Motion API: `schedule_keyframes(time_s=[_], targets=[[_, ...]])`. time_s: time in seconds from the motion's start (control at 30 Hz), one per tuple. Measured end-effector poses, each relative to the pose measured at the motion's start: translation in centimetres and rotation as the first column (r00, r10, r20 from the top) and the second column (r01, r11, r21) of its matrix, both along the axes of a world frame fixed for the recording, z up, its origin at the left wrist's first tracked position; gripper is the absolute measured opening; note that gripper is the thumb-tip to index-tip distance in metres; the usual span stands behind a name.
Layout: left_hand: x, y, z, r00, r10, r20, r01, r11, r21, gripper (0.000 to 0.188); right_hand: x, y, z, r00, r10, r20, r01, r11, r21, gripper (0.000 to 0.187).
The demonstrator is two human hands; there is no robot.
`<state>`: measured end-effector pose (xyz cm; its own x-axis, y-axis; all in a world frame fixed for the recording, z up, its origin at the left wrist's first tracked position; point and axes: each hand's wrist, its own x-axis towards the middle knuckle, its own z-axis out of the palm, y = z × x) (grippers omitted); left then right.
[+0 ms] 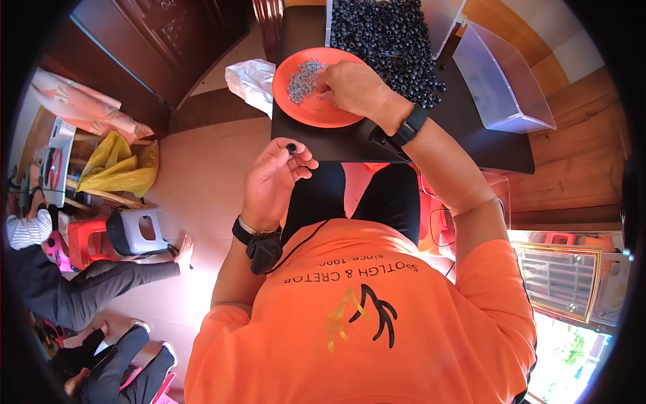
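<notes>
Between the thumb and fingers of my left hand [272, 176] is a small black ring-like part [291, 148], its hole facing up. That hand is raised over the near left edge of the table. My right hand [356, 87] reaches over an orange plate [336, 120], its fingertips pinched together beside a heap of tiny grey pieces [304, 82]. What those fingertips hold, if anything, is hidden. Behind the plate lies a large pile of small black round parts [387, 37], like the one in my left hand.
The dark table [498, 151] carries a clear plastic bin [501, 91] on the right. A crumpled white plastic bag [250, 82] is left of the plate. Further left are a grey-white stool [138, 229], a yellow bag [121, 165] and other people's legs [124, 269].
</notes>
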<state>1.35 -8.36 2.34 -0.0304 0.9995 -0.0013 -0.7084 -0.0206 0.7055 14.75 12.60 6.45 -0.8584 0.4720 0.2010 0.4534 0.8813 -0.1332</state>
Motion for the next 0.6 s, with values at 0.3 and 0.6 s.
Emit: schedule_keyframes(time_s=[0.3, 0.6], targets=[[-1.2, 0.1, -0.6, 0.996, 0.050, 0.080, -0.050, 0.999, 0.005, 0.020, -3.4, 0.1, 0.1, 0.986, 0.167, -0.004, -0.166, 0.986, 0.033, 0.025], [-2.1, -0.4, -1.1, 0.995, 0.081, 0.050, -0.078, 0.995, -0.057, 0.019, 0.0, 1.0, -0.2, 0.954, 0.243, 0.176, -0.281, 0.928, 0.243, 0.025]])
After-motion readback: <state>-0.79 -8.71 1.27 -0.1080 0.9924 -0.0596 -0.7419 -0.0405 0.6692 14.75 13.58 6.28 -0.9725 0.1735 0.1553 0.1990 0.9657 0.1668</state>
